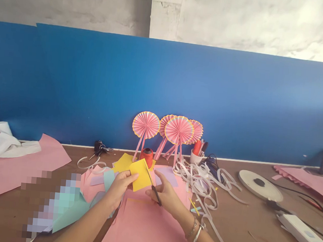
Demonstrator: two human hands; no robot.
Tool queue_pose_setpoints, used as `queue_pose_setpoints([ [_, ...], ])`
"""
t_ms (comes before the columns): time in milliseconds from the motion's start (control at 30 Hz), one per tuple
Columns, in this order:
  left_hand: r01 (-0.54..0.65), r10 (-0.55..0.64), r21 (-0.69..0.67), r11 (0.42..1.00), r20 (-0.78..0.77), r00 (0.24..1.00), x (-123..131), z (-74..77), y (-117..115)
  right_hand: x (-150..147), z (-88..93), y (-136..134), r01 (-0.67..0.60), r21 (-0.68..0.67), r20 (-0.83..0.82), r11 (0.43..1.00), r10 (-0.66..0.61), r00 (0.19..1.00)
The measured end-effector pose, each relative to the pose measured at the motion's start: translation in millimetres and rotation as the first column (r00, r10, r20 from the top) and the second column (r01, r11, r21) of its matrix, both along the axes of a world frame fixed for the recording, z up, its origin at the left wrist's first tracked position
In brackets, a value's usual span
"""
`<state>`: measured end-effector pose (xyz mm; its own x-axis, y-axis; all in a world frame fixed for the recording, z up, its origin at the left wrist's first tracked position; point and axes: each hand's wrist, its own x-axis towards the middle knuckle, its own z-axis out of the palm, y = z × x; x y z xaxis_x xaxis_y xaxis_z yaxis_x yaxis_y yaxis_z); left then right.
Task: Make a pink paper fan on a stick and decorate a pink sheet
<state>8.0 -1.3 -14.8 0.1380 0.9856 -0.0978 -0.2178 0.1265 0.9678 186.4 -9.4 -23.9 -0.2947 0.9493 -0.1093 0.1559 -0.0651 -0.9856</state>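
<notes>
My left hand (120, 185) pinches the left edge of a yellow paper piece (140, 177), held up over the table. In my right hand (166, 191) is a pair of scissors (156, 196) with dark handles. The blades lie along the right side of the yellow paper; whether they are parted there I cannot tell. Under both hands are large pink sheets (146, 229). Just behind the held piece are more yellow paper (123, 163) and a red thread spool (146, 155).
Several pink pleated paper fans (146, 125) lean against the blue partition (96, 85). Tangled white strips (201, 181) and a cup of pens (196, 157) stand to the right, beyond them a round white disc (260, 186) and a power strip (306, 239). Keys (100, 147) lie back left.
</notes>
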Motion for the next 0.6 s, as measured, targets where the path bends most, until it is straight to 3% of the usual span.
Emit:
queue_pose_setpoints([
  [600, 0.034, -0.035, -0.057, 0.998, -0.005, 0.999, 1.6, 1.0, -2.2, -1.3, -1.8, 0.8, 0.01, 0.013, -0.006, 1.0, -0.01, 1.0],
])
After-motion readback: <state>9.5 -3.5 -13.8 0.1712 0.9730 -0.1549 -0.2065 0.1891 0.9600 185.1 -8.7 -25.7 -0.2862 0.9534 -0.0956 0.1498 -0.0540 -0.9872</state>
